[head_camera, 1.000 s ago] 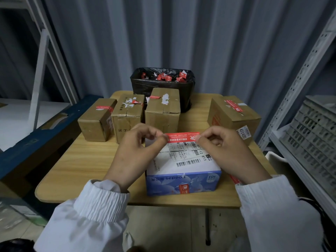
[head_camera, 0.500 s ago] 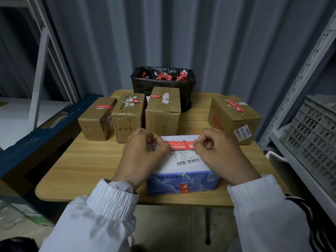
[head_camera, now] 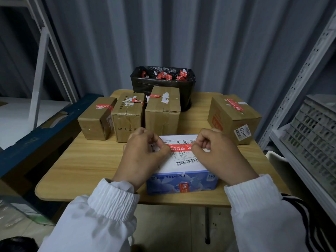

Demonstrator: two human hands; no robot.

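Note:
A blue and white box (head_camera: 181,180) with a shipping label and barcode on top sits near the front edge of the wooden table (head_camera: 87,160). A red sticker strip (head_camera: 181,147) stretches across the box's top. My left hand (head_camera: 143,157) pinches the strip's left end and my right hand (head_camera: 218,153) pinches its right end, both low over the box top. Whether the strip touches the label I cannot tell. A small red seal sits on the box's front face.
Three brown cardboard boxes (head_camera: 127,115) stand in a row behind, and another cardboard box (head_camera: 234,117) stands at the right. A black-lined bin (head_camera: 163,82) with red sticker scraps sits at the table's back. A grey crate (head_camera: 316,135) rests on metal shelving at the right.
Both hands have lowered the red strip from above the box's far edge down onto the middle of its top.

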